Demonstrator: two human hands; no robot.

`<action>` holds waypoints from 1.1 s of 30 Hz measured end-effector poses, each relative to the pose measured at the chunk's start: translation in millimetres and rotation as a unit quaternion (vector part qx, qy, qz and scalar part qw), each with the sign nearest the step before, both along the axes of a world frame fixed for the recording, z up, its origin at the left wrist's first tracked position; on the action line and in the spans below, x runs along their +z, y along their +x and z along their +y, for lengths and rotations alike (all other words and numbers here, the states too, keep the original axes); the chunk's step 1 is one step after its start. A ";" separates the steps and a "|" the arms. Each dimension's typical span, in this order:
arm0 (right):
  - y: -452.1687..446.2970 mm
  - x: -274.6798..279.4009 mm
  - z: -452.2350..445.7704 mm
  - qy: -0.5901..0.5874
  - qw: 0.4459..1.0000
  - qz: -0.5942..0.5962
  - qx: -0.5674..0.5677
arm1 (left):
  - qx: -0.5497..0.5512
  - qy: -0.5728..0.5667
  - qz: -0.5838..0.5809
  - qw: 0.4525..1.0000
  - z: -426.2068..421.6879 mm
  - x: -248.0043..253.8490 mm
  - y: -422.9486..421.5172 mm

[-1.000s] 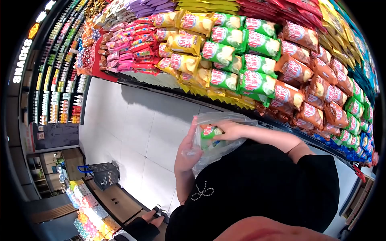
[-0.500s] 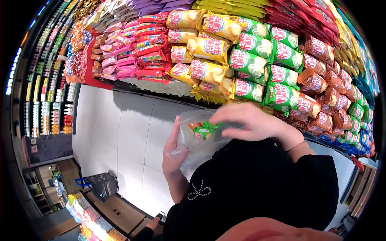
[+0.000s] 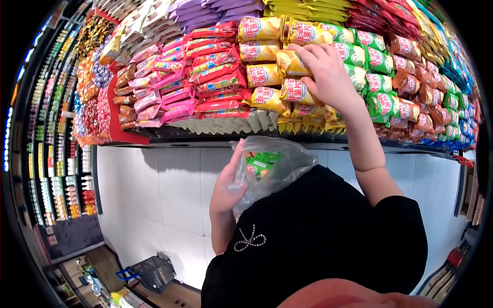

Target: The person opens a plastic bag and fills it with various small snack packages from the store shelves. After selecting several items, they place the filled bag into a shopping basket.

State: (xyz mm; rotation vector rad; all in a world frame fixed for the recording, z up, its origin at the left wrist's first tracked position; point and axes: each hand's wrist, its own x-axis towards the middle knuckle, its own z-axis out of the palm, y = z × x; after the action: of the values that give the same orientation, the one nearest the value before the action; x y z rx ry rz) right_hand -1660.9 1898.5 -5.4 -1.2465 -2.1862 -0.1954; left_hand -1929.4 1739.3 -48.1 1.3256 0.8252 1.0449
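A clear plastic bag (image 3: 287,164) hangs from my left hand (image 3: 227,187), whose fingers are wrapped at its left edge. Green snack packets (image 3: 261,163) show inside the bag's mouth. My right hand (image 3: 328,77) reaches over the display, its fingers spread and curved over a yellow snack packet (image 3: 292,64); its fingertips are at the packet's upper right part. More yellow packets (image 3: 264,75) lie in stacks to the left and below. Green packets (image 3: 379,83) lie just right of my right hand.
Red and pink packets (image 3: 213,66) fill the display's left part, brown packets (image 3: 405,82) its right. A dark ledge (image 3: 205,141) runs along its front. A grey basket (image 3: 155,272) with a blue handle stands on the floor at lower left; shelves of bottles (image 3: 56,154) line the far left.
My right hand has left the bag, where it put down a green packet, and moved up to the yellow packets. The view has turned, and my left hand still holds the bag.
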 end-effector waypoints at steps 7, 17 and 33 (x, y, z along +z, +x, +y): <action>-2.9 -3.0 9.9 -0.047 0.998 -0.045 -0.027 | -0.023 -0.013 -0.049 0.998 3.8 -10.0 -31.6; -8.0 36.8 -24.6 -0.017 0.996 0.053 0.066 | -0.022 -0.018 -0.072 0.997 8.1 -11.9 -29.9; -49.3 -48.9 -93.9 -0.351 0.851 0.173 0.349 | 0.059 -0.021 -0.025 0.998 -4.1 -5.9 -18.7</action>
State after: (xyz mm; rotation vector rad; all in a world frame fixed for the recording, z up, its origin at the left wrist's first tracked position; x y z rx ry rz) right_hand -1710.2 1804.6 -54.3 -0.6269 -2.2724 1.1216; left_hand -1948.1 1735.1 -54.0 1.2226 0.8922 1.1413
